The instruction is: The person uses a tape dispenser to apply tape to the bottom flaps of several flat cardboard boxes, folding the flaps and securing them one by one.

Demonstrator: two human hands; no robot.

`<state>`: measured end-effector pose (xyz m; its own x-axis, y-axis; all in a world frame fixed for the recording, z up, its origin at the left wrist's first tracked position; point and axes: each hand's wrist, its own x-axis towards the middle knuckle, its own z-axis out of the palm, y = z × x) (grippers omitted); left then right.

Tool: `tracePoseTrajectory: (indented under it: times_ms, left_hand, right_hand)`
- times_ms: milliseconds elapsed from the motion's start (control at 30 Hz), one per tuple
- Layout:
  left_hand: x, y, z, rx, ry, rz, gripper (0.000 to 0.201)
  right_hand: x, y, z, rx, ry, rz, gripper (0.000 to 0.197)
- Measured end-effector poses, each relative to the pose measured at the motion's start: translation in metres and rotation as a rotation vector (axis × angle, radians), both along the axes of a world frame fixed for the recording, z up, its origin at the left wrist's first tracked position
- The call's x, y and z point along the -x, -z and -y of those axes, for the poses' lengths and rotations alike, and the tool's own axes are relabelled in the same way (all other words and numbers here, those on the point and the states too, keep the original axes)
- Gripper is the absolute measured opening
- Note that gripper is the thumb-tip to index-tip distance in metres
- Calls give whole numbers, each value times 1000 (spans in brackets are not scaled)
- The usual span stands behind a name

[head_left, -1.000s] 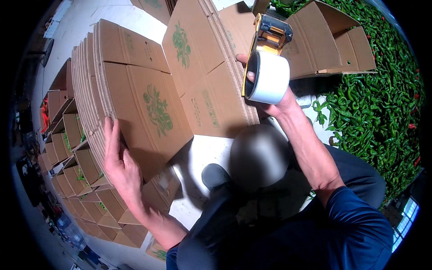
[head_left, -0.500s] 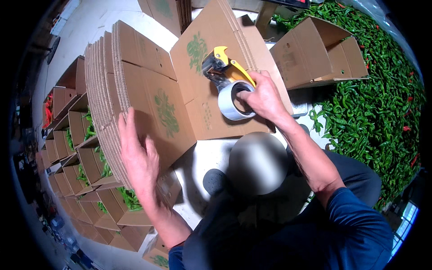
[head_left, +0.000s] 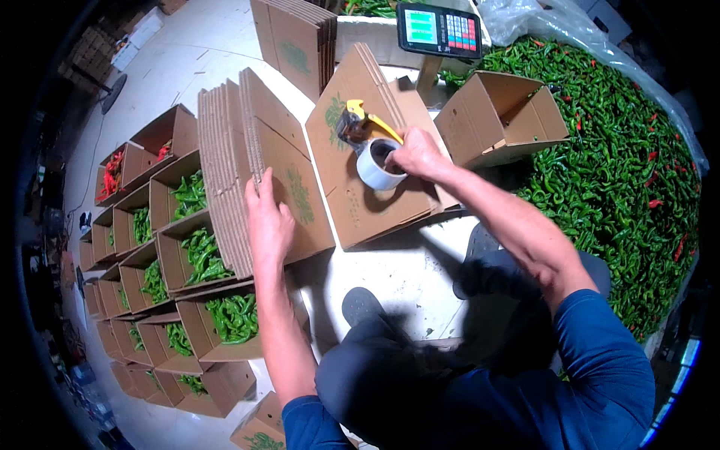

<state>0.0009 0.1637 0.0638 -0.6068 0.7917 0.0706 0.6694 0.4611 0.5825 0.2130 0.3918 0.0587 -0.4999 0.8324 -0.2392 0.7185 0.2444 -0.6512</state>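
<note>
My right hand [head_left: 416, 154] grips a tape dispenser [head_left: 363, 124] with a yellow handle and a wide roll of pale tape [head_left: 380, 166]. The dispenser is in front of a stack of flattened cardboard boxes [head_left: 360, 206] that leans at the middle, printed in green. To its left, more flattened boxes [head_left: 223, 180] stand on edge, close together. Against the nearest of these, a printed flattened box [head_left: 296, 225], rests my left hand [head_left: 270, 225]. Its fingers are stretched out along the edge, with the thumb apart.
Rows of open boxes with green peppers [head_left: 202, 255] fill the left; one holds red peppers [head_left: 112, 174]. A big heap of green peppers [head_left: 615, 180] lies on the right, beside an open carton [head_left: 480, 112]. A scale display [head_left: 439, 31] stands behind. My shoe [head_left: 364, 306] is on the floor.
The view has shifted, showing the scale display and more floor. A strip of floor now separates the left flattened boxes from the middle stack. My right hand still holds the tape dispenser.
</note>
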Motion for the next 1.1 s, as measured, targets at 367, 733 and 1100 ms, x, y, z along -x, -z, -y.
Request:
tracePoseTrajectory:
  times_ms: [367, 733, 1100]
  left_hand:
    - [8, 14, 8, -6, -18, -18, 61]
    - [21, 3, 26, 31, -47, 8, 58]
    - [15, 14, 2, -112, -34, 258, 47]
  right_hand:
    - [-78, -316, 73, -449, -613, 367, 32]
    - [-49, -371, 111, -983, -1488, 561, 10]
    - [66, -290, 70, -1287, -1832, 545, 3]
